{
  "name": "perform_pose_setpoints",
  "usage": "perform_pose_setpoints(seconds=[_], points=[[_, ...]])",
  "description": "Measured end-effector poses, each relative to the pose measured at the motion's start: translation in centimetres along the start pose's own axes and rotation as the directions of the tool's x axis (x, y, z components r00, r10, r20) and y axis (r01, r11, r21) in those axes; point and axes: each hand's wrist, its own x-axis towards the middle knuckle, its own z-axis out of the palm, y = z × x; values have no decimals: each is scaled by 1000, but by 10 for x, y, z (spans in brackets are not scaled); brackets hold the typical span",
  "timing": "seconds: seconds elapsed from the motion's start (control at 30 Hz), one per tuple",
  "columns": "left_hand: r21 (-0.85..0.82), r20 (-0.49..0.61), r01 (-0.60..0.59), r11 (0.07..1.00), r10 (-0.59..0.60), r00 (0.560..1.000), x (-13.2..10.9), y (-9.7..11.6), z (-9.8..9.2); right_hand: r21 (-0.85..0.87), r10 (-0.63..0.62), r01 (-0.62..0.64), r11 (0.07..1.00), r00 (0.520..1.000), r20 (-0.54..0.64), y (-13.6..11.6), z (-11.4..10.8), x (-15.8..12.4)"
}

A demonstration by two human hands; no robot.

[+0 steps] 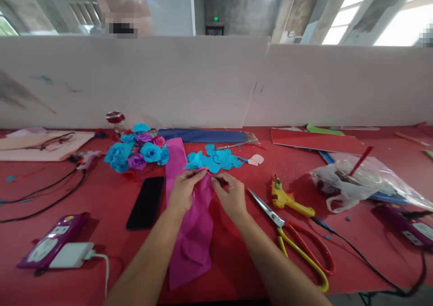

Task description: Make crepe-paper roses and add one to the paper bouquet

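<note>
Far left, purple power strip [32,264] with a white charger [69,256] plugged in; its markings too small to read. Black phone [146,203] next, red tabletop [113,234] showing between the two. Behind the phone, a bunch of blue, purple and pink paper flowers [135,152].

Centre: magenta paper [192,252] hangs below both hands onto the table, matte, softly creased, sides wavy, lower end cut at a slant. A like-coloured length reaches back past the left hand [184,188]; cannot tell whether it is joined. Left thumb and forefinger pinched closed on the paper's top edge; right hand [232,195] likewise, thumb to forefinger, just beside. Blue petals [223,159] crowd close beyond the fingertips.

Right: a strip of tabletop, then scissors [280,222], blades together, points toward the right hand. Yellow glue gun [287,200] beside them. Table's front edge visible lower right.
</note>
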Motion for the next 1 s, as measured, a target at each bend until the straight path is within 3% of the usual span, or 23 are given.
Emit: perform_pose_setpoints(seconds=[0.17,0.27,0.43,0.5,0.7,0.87,1.0], points=[[-82,-13,70,994,-71,997,-2,5,2,197,86,-104,975,992,95,3,-1,1],[-79,-4,94,992,-94,996,-2,3,2,214,110,-130,968,989,102,5,-1,1],[76,26,-9,997,7,1000,-3,-7,-1,157,116,-115,981,993,2,5,-1,0],[136,15,-53,989,52,999,-3,-9,-1,209,140,-134,969,990,-16,4,-1,0],[69,32,-15,997,12,999,-3,-6,-1,438,329,-364,822,931,157,-1,-3,3],[122,23,24,992,-27,999,-7,-3,1,422,289,-334,843,943,168,-2,-5,5],[169,6,25,985,-26,1000,-7,0,2,254,190,-225,941,970,152,0,-7,5]])
